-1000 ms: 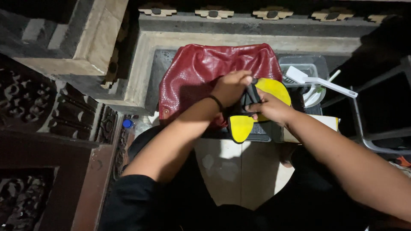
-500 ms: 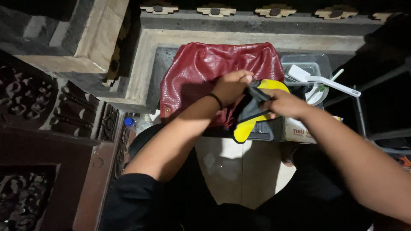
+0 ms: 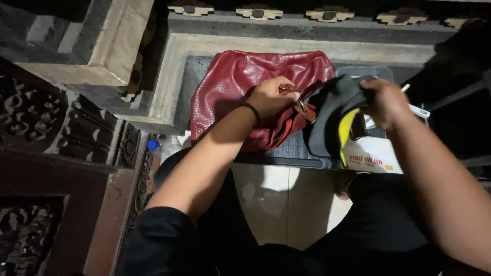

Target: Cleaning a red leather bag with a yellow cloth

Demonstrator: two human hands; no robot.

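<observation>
Sandal [image 3: 335, 122] now upright under right fingers [image 3: 369, 97]

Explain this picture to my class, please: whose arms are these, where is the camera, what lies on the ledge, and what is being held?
There is no machine here. A person wears one camera on the head, so you look down along their own two arms. The left hand rests on a dark red, scaly-textured bag that lies on a dark mat, its fingers at a brown strap with a metal clasp. The right hand grips a pair of black and yellow sandals, held up on edge beside the bag. Under them sits a white tissue box, and behind it a grey tray with a white utensil I cannot identify. Pale floor tiles show below, and carved dark woodwork stands at the left.
</observation>
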